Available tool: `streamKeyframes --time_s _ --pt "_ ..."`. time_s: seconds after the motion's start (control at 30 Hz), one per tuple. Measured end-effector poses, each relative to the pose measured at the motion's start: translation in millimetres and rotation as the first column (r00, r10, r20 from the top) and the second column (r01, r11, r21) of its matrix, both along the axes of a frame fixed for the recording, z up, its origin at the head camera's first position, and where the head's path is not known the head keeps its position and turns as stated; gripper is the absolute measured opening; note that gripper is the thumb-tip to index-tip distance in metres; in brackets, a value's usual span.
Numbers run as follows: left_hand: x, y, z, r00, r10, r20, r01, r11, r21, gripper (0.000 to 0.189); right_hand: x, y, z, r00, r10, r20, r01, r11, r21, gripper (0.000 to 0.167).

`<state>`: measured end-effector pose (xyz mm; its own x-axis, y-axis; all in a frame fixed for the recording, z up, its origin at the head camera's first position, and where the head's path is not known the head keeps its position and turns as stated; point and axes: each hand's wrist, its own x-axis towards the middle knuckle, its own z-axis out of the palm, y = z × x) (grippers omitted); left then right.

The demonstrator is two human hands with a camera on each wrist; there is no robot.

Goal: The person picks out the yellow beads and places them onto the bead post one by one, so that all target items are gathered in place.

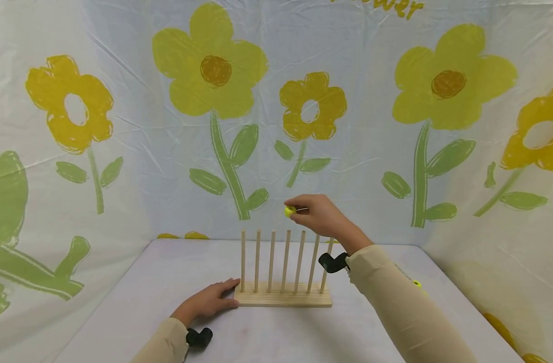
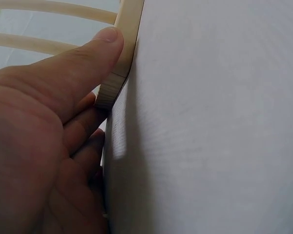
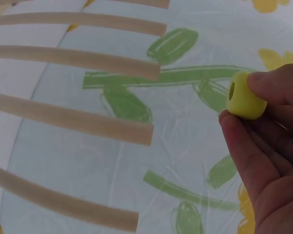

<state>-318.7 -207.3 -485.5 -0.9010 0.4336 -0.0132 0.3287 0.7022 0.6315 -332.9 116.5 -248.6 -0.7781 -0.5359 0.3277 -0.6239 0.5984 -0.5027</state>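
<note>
A wooden peg stand (image 1: 283,301) stands on the white table, with a row of several upright pegs (image 1: 271,262) on its flat base. At the base's left end, my left hand (image 1: 209,301) grips it; the left wrist view shows the thumb (image 2: 95,56) along one edge and the other fingers around the end. Up above the pegs, my right hand (image 1: 322,217) pinches a yellow bead (image 3: 245,96) between thumb and fingertips. The bead's hole faces toward the pegs in the right wrist view, and the bead is apart from their tips.
Another small yellow piece (image 1: 417,284) lies on the table at the right, partly behind the right sleeve (image 1: 403,307). A cloth backdrop (image 1: 362,151) printed with flowers hangs behind the table and along both sides.
</note>
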Motion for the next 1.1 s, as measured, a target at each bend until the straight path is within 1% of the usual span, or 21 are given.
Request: streamKeyframes --time_s 0.17,0.4,0.53,0.73,0.97,1.1 --pt "-0.7 -0.3 -1.1 1.000 -0.007 -0.006 0.007 1.000 0.004 0.075 -0.1 -10 0.0 1.000 0.026 -0.003 -0.026 1.000 0.001 0.037" --pt "-1.2 -0.6 -2.2 1.000 0.001 -0.004 -0.001 1.000 0.011 0.075 -0.1 -25 -2.0 0.998 0.059 -0.005 -0.059 0.998 0.001 0.037" --pt "-0.6 0.0 -0.6 1.000 0.005 0.004 -0.005 1.000 0.011 0.075 -1.0 -34 -4.3 0.997 0.076 -0.001 -0.076 0.997 0.013 0.037" --pt "-0.9 0.1 1.4 1.000 -0.001 -0.008 0.001 1.000 0.016 0.074 -1.1 -45 -6.2 0.995 0.101 0.008 -0.101 0.995 0.006 0.037" --pt "-1.5 -1.0 -0.1 1.000 0.006 -0.002 -0.006 1.000 0.007 0.074 -4.2 -59 -12.6 0.993 0.113 0.018 -0.113 0.994 0.012 0.036" --pt "-1.3 -1.3 -1.3 1.000 0.006 0.007 -0.006 1.000 0.017 0.075 -4.9 -67 -16.6 0.991 0.129 0.027 -0.129 0.992 0.006 0.037"
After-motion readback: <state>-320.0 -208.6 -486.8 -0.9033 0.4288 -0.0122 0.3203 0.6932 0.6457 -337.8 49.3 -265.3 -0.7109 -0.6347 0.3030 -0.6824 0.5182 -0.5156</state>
